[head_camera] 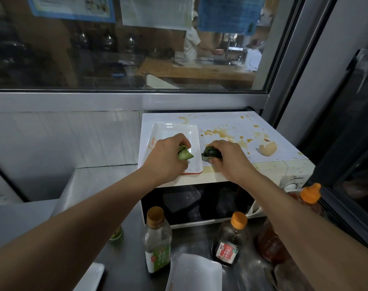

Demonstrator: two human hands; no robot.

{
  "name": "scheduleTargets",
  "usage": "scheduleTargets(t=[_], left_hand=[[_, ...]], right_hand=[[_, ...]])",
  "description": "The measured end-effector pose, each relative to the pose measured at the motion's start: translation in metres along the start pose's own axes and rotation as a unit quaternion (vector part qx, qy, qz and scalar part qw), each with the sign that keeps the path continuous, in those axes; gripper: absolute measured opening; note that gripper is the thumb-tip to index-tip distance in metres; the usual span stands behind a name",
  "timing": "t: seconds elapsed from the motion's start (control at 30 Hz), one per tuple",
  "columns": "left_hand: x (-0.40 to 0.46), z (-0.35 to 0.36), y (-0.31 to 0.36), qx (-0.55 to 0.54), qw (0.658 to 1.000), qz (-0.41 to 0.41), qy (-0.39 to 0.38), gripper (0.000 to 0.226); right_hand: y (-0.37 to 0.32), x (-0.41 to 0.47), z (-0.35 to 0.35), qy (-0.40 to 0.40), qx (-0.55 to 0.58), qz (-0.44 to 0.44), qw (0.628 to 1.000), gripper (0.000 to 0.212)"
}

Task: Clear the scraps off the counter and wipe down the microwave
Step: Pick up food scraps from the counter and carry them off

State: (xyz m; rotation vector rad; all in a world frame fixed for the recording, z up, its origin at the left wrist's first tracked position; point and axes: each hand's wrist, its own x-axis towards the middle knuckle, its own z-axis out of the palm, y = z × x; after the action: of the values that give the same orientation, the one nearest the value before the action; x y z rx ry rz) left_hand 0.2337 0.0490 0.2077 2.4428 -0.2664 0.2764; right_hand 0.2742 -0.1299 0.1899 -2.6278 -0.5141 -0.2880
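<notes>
Atop the stained microwave [225, 122], you gather vegetable scraps.
Your left hand [165, 157] pinches a green piece [185, 154] over the white tray [174, 131]; your right hand [229, 158] curls round a dark scrap [210, 153]; an eggshell [267, 149] lies near.

Microwave [227, 175] front panel reads "Midea" at top right. White tray [174, 131] carries orange print on its left rim, too small to read. Green-label bottle [156, 240] and red-label bottle [230, 240]: label characters illegible. Window posters [73, 7] blurred, unreadable.

Probably restaurant kitchen: microwave [225, 164], sauce bottles [156, 240]
</notes>
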Motion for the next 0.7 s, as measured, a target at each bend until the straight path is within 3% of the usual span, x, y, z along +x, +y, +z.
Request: scheduleTargets(t=[0.27,0.7], left_hand=[[-0.001,-0.001,0.009,-0.005,1.000,-0.001,0.001,0.033],[-0.031,0.007,0.071,0.006,1.000,0.015,0.020,0.034]], right_hand=[[0.001,-0.008,-0.017,0.012,0.040,0.005,0.999,0.024],[0.012,-0.067,-0.071,0.049,0.012,-0.037,0.998,0.023]])
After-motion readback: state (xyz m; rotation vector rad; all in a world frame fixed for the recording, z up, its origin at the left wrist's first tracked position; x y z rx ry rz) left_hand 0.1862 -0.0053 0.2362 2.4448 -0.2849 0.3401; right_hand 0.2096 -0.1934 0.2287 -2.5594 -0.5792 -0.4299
